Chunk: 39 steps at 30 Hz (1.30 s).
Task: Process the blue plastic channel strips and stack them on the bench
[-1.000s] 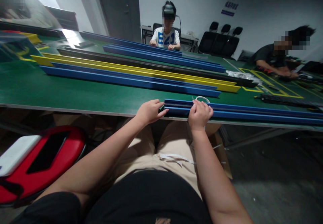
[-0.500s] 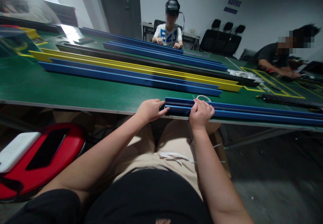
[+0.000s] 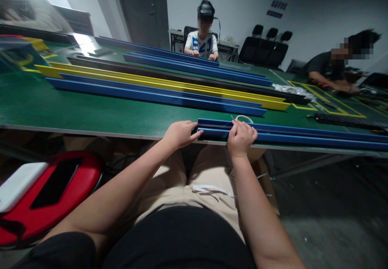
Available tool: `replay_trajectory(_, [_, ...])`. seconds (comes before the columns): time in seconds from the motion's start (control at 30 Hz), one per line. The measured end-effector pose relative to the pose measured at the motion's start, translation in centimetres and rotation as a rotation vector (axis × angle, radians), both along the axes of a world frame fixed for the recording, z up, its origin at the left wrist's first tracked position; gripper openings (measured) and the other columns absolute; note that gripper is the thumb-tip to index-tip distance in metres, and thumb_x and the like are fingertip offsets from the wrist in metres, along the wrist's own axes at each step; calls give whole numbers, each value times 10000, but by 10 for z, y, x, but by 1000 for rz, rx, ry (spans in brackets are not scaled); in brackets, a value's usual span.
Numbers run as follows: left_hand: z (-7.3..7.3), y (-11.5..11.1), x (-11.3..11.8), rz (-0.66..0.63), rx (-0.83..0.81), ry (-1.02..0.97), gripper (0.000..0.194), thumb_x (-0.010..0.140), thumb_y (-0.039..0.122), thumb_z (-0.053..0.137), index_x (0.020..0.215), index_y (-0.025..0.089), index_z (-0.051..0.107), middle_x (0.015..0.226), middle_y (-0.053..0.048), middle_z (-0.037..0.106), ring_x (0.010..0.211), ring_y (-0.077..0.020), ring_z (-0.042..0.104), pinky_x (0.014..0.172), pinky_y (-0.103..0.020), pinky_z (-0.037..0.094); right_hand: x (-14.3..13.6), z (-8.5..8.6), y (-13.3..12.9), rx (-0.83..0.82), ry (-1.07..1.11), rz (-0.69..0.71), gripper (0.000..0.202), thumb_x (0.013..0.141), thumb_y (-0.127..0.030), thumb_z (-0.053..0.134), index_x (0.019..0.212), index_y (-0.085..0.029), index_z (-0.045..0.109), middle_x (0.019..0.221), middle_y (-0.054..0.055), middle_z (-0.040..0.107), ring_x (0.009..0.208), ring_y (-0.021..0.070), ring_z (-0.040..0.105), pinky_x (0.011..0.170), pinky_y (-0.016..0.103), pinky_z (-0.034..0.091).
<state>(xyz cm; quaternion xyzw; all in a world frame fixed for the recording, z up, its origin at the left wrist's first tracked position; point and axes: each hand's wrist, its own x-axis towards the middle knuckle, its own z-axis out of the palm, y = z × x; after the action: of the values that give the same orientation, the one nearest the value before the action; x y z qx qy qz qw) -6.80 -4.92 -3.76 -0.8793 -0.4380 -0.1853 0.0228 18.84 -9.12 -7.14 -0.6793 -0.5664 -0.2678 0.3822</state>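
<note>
A long blue channel (image 3: 303, 136) with a dark groove lies along the near edge of the green table and runs out of view to the right. At its left end my left hand (image 3: 181, 134) is closed, thumb on the near wall and fingers at the far wall. Farther right, my right hand (image 3: 241, 137) rests over the channel with its fingers curled. A thin white cable (image 3: 245, 117) loops up behind those fingers, and a short end of it sticks out by the index finger. What lies under the right palm is hidden.
Beyond my hands lie another blue channel (image 3: 151, 96), a yellow channel (image 3: 169, 83) and a black one (image 3: 188, 76). A co-worker (image 3: 201, 44) sits across the table (image 3: 91, 111), another bends over its right side. A red stool (image 3: 81, 180) stands at left.
Both hands stay in the same places on the blue channel. The whole view has shifted very slightly; nothing else visibly differs.
</note>
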Motion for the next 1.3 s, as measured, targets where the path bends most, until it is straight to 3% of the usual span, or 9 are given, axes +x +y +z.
replay_trajectory(1.3, [-3, 6, -1, -36, -11, 21, 561, 1001, 617, 343, 1260, 237, 664, 1098, -91, 743, 986, -255, 703, 792, -332, 481, -1, 2, -1, -1, 3, -1, 378, 991, -288, 386, 1130, -241, 734, 1195, 67, 732, 1189, 252, 575, 1105, 475, 239])
